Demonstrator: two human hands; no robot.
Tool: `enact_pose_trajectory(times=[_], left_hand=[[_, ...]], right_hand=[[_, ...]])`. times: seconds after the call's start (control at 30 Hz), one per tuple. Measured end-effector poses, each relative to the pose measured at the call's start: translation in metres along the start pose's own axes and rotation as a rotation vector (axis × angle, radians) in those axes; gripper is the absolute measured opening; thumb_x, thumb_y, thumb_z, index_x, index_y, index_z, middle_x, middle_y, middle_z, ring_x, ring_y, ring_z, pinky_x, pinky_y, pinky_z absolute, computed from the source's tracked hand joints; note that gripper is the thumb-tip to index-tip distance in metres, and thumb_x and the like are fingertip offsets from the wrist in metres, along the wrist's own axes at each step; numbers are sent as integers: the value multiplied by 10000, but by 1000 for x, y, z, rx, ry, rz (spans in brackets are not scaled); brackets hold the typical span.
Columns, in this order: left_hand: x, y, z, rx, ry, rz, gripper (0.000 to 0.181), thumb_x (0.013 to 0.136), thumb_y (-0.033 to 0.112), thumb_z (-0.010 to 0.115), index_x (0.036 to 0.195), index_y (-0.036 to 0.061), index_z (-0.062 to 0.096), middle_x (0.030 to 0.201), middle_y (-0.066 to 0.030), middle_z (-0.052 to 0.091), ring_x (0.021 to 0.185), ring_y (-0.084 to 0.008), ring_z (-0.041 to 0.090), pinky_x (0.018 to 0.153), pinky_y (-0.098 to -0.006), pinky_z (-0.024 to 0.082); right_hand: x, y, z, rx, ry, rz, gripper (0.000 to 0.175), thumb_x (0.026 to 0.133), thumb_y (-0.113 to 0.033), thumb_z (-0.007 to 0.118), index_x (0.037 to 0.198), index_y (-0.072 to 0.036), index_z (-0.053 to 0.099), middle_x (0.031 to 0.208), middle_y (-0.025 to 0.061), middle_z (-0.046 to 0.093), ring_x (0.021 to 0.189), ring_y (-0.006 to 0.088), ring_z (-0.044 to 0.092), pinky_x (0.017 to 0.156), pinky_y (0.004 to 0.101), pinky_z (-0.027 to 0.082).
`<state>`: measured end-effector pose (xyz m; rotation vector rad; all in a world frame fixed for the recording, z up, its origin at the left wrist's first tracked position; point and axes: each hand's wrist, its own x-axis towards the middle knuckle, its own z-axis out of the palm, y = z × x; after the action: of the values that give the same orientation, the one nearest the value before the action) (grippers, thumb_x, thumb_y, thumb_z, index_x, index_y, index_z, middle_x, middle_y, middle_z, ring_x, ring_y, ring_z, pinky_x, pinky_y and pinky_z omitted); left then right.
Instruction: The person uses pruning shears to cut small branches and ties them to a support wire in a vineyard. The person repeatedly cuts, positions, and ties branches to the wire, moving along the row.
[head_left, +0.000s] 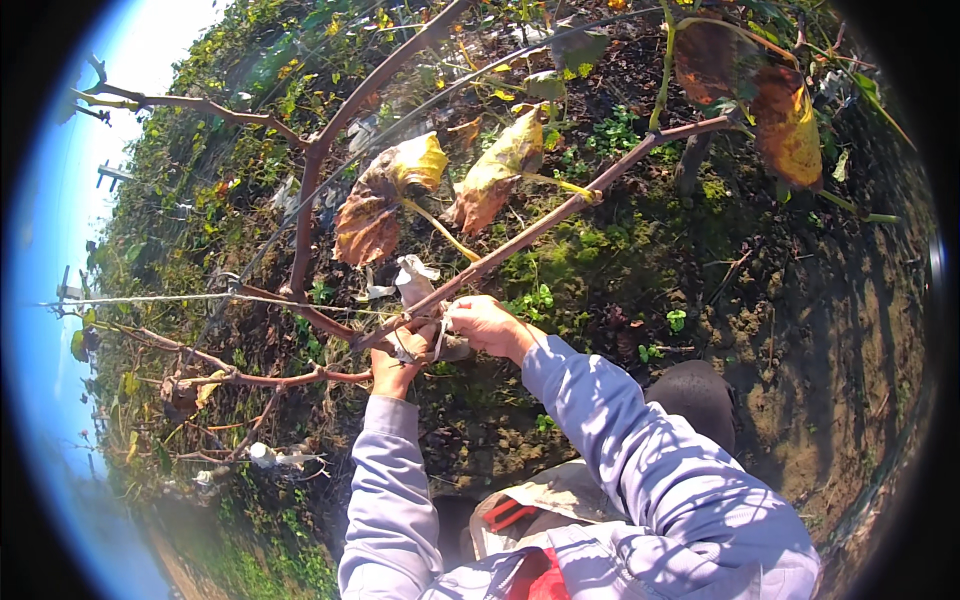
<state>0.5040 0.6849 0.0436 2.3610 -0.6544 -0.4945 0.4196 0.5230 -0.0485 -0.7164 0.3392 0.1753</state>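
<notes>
A brown grapevine cane (517, 241) crosses in front of me from lower left to upper right. At its lower end, my left hand (397, 360) is closed around the cane and a post wrapped in pale material (415, 281). My right hand (484, 324) is just right of it, its fingertips pinching a thin, pale tie strip (441, 334) that loops by the cane. The fingers partly hide the strip and the joint of the canes. Two withered yellow-brown leaves (371, 202) (499, 172) are above the hands.
A metal wire (420, 109) runs diagonally behind the canes, and a pale cord (165, 299) stretches to the left. More canes (305, 217) branch on the left. Below me are a pale bag (562, 491) with red-handled tool parts (506, 514) and my dark knee (694, 397).
</notes>
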Motion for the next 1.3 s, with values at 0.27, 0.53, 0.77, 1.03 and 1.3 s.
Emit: enact_pose_trajectory(times=[0.27,0.53,0.77,1.03,1.3], left_hand=[[-3,-9,5,-406,232,246,277,977,244,757,1073,-2,675,921,-17,678,797,-121,627,727,-308,518],[-37,6,20,-881,251,-15,380,1134,373,460,939,89,619,962,-20,669,849,-106,579,808,-277,481],[-28,-19,33,-898,321,155,269,1110,288,479,937,98,561,924,-23,599,769,-99,536,672,-255,455],[-25,-42,53,-1139,432,130,238,1131,242,468,1008,62,563,998,-38,645,875,-118,604,756,-284,501],[-42,-18,49,-971,442,137,147,1041,179,625,1012,68,532,934,19,569,868,-87,571,766,-279,507]], right_hand=[[5,1,8,-293,114,-400,62,861,-103,725,899,-55,719,810,-37,635,716,64,535,634,253,438],[12,8,24,-86,93,-338,44,868,-68,701,905,-43,702,822,-20,666,718,70,565,648,254,464],[14,-6,24,-112,86,-167,41,827,-72,729,825,-51,693,709,-23,617,568,62,488,504,252,370],[8,-42,23,-627,-22,-150,127,803,-142,767,826,-30,711,726,20,663,627,103,550,558,296,434],[15,-53,17,-586,-155,-207,131,786,-87,717,883,-6,750,747,21,697,634,91,568,544,295,422]])
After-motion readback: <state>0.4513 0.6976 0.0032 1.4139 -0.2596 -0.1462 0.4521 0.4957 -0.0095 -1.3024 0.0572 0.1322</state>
